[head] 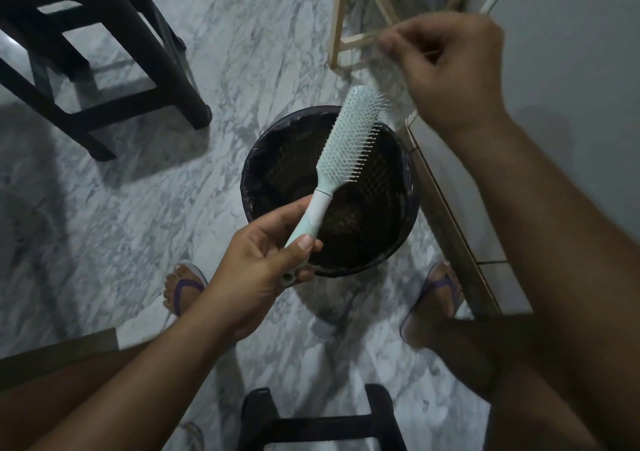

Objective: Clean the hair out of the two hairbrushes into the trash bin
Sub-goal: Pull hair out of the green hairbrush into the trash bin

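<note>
Left hand (263,263): fingers and thumb curled round the handle of a pale mint-green plastic paddle hairbrush (349,138). The brush is tilted, its head up and to the far right, with white-tipped bristles facing right.

Right hand (446,69): raised at the far right, above and just beyond the brush head. The thumb and fingertips (391,43) are pressed together in a pinch. What they hold, if anything, is too fine to make out.

Round black trash bin (277,159) with a dark bag liner: stands on the floor directly under the brush and holds a dark, matted mass.

Two feet in purple-strapped flip-flops (183,287): one on each side of the bin's near edge.

Grey-and-white marbled floor (138,225).

Black stool (104,52): far left.

Second black stool (311,416): near centre, between the forearms.

Pale wooden frame (339,17): far, right of centre.

White wall with tiled base ledge (450,180): right, just beside the bin.
</note>
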A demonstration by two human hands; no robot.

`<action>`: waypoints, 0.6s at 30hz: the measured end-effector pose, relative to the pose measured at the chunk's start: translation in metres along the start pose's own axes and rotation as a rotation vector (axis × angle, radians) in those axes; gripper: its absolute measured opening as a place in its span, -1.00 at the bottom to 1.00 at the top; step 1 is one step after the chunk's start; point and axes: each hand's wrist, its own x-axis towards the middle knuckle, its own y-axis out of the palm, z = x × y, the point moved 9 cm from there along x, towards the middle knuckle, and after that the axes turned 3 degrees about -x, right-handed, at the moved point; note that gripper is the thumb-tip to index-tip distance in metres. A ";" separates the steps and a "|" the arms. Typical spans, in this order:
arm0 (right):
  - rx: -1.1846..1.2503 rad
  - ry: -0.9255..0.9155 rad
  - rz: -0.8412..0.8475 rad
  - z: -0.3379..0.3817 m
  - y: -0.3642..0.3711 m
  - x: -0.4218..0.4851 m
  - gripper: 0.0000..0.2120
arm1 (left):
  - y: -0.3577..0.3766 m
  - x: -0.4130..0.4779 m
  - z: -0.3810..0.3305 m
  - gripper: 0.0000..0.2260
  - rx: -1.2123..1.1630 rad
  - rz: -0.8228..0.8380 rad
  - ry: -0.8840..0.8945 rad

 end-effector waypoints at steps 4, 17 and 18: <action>0.068 0.020 -0.058 -0.011 -0.015 0.001 -0.77 | -0.005 0.003 -0.004 -0.60 -0.037 -0.027 0.013; -0.018 -0.371 0.247 0.036 0.054 -0.032 -0.84 | -0.012 0.000 -0.007 -0.61 -0.027 -0.056 0.020; -0.008 -0.349 0.226 0.036 0.054 -0.032 -0.85 | -0.013 0.001 -0.007 -0.62 -0.032 -0.057 0.016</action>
